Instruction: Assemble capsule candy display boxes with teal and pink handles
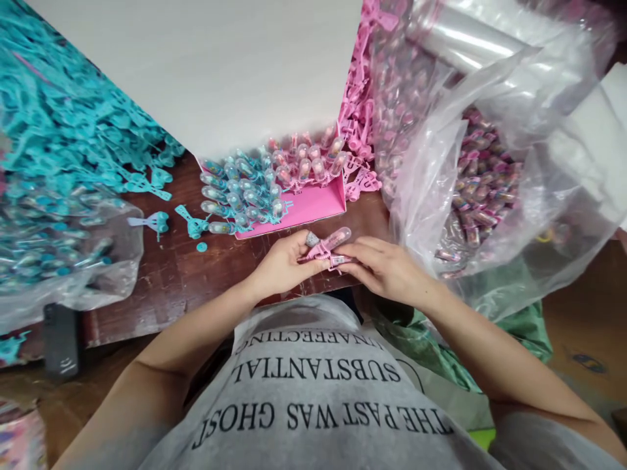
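In front of my body, both hands grip one small pink plastic toy [321, 250] with a clear rounded capsule pointing up and to the right. My left hand [280, 262] pinches its left side, and a grey covering wraps one fingertip. From the right, the closed fingers of my right hand [392, 269] hold its lower right part, where a small pale label shows. Just beyond stands a pink display box [313, 205] with rows of similar toys, blue ones [245, 189] on the left and pink ones [308, 160] on the right.
Blue plastic parts [73, 117] are heaped at left, above a clear bag of blue-capped capsules [63, 235]. A black phone [61, 339] lies at the table's edge. Pink parts [358, 117] and an open bag of pink capsules [482, 183] are at right. A white panel [259, 72] rises behind the box.
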`<state>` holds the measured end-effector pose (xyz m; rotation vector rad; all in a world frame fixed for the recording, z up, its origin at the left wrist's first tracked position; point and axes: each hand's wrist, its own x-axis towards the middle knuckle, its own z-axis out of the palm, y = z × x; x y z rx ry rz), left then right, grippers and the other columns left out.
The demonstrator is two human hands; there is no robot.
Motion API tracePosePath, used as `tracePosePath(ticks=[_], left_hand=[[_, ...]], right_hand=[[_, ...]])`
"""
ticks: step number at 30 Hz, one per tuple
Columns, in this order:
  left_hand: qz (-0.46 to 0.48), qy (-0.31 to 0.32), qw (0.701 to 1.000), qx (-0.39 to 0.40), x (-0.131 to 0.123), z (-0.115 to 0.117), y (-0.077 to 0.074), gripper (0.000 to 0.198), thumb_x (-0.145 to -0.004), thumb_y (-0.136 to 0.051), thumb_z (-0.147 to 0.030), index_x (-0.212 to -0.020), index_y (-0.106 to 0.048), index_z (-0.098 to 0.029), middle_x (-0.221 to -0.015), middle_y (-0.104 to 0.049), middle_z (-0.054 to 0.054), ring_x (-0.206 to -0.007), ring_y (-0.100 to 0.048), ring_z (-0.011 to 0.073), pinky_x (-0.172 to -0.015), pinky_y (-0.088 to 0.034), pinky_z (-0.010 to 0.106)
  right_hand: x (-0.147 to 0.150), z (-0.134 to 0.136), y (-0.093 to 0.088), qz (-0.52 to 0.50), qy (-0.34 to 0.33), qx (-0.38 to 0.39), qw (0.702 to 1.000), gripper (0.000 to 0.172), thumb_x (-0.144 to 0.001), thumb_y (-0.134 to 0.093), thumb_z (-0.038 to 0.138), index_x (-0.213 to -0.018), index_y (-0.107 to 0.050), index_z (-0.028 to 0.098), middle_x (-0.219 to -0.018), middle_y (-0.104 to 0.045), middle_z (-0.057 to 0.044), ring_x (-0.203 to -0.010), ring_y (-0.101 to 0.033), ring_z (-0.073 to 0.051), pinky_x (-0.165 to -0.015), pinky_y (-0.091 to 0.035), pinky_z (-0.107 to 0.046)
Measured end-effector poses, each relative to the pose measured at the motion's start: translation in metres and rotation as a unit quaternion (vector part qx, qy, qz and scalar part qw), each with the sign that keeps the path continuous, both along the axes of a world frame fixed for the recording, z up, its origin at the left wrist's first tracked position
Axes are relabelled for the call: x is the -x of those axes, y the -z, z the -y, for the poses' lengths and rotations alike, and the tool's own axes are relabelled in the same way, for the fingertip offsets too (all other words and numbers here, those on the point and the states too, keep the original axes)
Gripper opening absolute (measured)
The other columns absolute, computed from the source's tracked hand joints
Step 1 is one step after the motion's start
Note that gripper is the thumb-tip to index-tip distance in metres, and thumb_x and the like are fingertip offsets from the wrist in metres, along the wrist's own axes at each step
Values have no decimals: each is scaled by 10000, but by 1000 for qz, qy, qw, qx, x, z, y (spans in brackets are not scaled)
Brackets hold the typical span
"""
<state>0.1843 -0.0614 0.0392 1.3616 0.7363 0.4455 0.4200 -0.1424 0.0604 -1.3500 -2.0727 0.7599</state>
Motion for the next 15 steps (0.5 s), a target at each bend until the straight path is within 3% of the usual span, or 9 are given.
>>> tracePosePath(ticks=[3, 7, 11, 13, 15], left_hand=[[-70, 31, 986, -151, 11, 1, -2, 249, -926, -747, -402, -896, -606, -199, -753, -658, -26, -658, -621, 117, -622, -468, 227], [-161, 53, 917, -361, 20, 0, -5, 250, -1025, -622, -421, -901, -627, -204, -762, -713, 10, -654, -677, 151, -590, -444, 251], [-199, 5, 889, -412, 22, -2, -10, 275, -1043, -627, -456, -1106, -642, -189, -894, -786, 57, -751, -760, 206, -621, -523, 284], [-206, -37, 869, -448, 26, -7, -15, 385, -1012, -683, -526, -1168, -636, -177, -1002, -804, 100, -882, -788, 250, -745, -594, 336], [-199, -91, 830, -513, 33, -19, -22, 460, -956, -751, -590, -1134, -641, -180, -1180, -793, 145, -1104, -770, 303, -960, -603, 426]], right_hand=[[4, 0, 4, -95, -24, 81, 992, 260, -1089, -589, 400, -1217, -737, 229, -1062, -798, -56, -918, -751, -188, -828, -629, -347], [9, -6, 10, -155, 8, 177, 972, 342, -1069, -605, 509, -1150, -751, 210, -988, -805, -38, -874, -763, -191, -809, -639, -347], [15, -26, -3, -100, 13, 79, 992, 533, -929, -788, 578, -1332, -693, 243, -1347, -746, -115, -1217, -724, -274, -1049, -596, -446], [14, -40, -16, -107, -17, 51, 993, 401, -981, -742, 531, -1285, -710, 271, -1322, -764, -81, -1198, -736, -252, -1046, -598, -431], [7, -57, -31, -94, -15, 25, 995, 254, -1057, -642, 472, -1209, -740, 294, -1207, -800, -34, -1071, -766, -216, -970, -617, -399]])
